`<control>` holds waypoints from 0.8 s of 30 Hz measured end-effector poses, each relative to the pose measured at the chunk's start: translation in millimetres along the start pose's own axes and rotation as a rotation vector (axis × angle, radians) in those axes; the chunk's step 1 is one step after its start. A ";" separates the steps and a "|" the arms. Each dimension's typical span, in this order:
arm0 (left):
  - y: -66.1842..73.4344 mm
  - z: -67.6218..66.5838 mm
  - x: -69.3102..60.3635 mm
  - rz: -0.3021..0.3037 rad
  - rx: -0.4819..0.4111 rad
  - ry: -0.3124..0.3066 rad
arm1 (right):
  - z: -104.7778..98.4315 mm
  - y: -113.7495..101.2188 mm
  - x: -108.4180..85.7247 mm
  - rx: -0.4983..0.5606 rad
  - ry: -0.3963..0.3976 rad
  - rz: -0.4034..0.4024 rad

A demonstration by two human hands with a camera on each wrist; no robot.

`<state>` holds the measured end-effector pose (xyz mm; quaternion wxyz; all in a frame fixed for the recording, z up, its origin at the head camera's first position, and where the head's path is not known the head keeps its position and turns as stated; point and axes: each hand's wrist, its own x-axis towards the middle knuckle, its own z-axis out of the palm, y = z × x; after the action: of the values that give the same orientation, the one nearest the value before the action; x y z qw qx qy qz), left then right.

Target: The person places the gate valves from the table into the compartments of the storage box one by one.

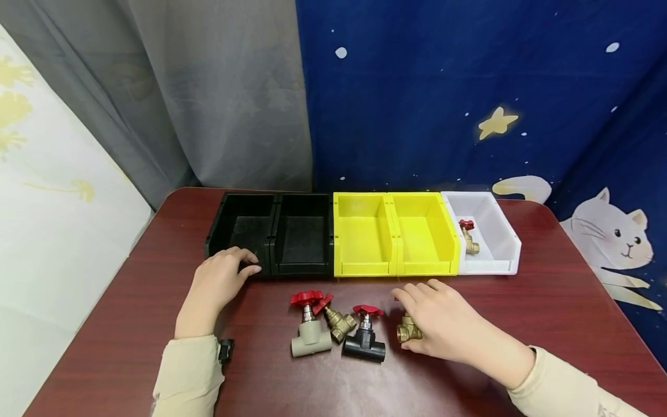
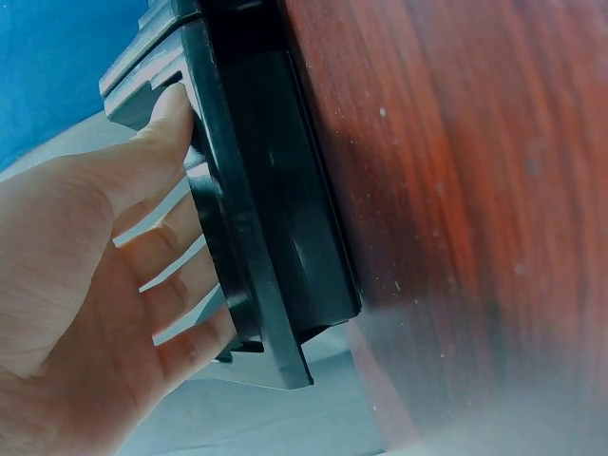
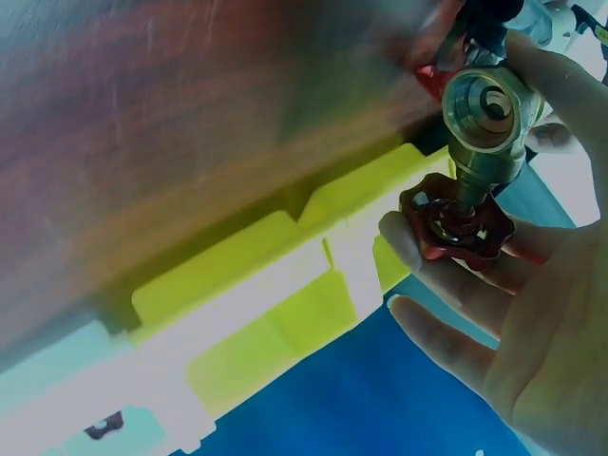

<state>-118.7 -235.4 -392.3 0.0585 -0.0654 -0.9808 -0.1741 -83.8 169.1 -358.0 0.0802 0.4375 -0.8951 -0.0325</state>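
Observation:
My left hand rests at the front rim of the leftmost black bin; in the left wrist view its thumb touches the rim and the fingers reach over it fairly straight. My right hand holds a brass valve with a red handwheel, thumb at the body and fingers by the wheel. Left of that hand are a black tee-shaped valve, another brass valve and a grey tee-shaped valve, all with red handwheels.
Along the back of the dark red table stand a second black bin, two yellow bins and a white bin. A brass valve with a red wheel lies in the white bin. Curtains hang behind.

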 end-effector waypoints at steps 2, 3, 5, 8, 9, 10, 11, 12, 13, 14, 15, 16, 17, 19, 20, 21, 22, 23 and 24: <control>-0.3 0.0 0.0 0.001 0.001 0.000 | -3.4 3.1 0.4 0.003 -0.006 0.004; -0.4 0.1 0.0 0.001 0.001 0.000 | -5.1 4.8 0.5 0.004 -0.010 0.006; -0.5 0.3 0.1 0.002 0.000 0.003 | -8.5 8.4 0.8 0.008 -0.012 0.012; -0.6 0.3 0.4 0.002 0.000 0.006 | -12.3 16.2 0.9 0.002 -0.022 0.021; -0.6 0.3 0.6 0.002 -0.001 0.007 | -13.7 18.9 0.8 0.000 -0.028 0.025; -0.7 0.4 0.7 0.003 -0.001 0.008 | -14.8 21.9 0.8 0.000 -0.033 0.028; -0.7 0.4 0.9 0.002 -0.001 0.008 | -15.9 24.9 0.8 0.000 -0.041 0.032; -0.9 0.6 1.1 0.003 -0.001 0.008 | -17.0 27.8 0.8 0.000 -0.047 0.035; -0.8 0.6 1.3 0.003 0.000 0.007 | -18.3 30.5 0.9 0.002 -0.053 0.038; -0.8 0.6 1.5 0.002 0.000 0.007 | -19.6 33.1 0.9 0.003 -0.058 0.039; -0.7 0.6 1.7 0.002 0.000 0.007 | -20.8 36.0 1.1 -0.003 -0.060 0.036; -0.9 0.7 1.9 0.001 0.001 0.007 | -22.0 38.6 1.3 -0.006 -0.065 0.036; -0.8 0.8 2.0 0.000 0.001 0.008 | -23.0 41.2 1.5 -0.010 -0.068 0.036; -0.4 0.7 2.0 0.000 -0.001 0.010 | -25.4 46.5 1.9 -0.021 -0.069 0.031; -0.6 0.9 2.0 -0.001 -0.001 0.011 | -26.3 49.1 2.0 -0.031 -0.069 0.027; -0.5 0.8 1.9 -0.001 -0.002 0.011 | -27.4 51.6 2.1 -0.038 -0.070 0.025; -0.6 0.6 1.8 0.001 -0.004 0.010 | -28.3 54.1 2.3 -0.042 -0.071 0.022; -0.4 0.4 1.6 0.000 -0.004 0.008 | -29.1 56.6 2.5 -0.049 -0.069 0.017; -0.5 0.1 1.3 0.001 -0.004 0.007 | -30.1 59.0 2.9 -0.054 -0.067 0.013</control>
<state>-120.1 -235.6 -392.4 0.0617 -0.0654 -0.9803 -0.1760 -126.3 203.5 -320.5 0.0621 0.4281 -0.8988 -0.0708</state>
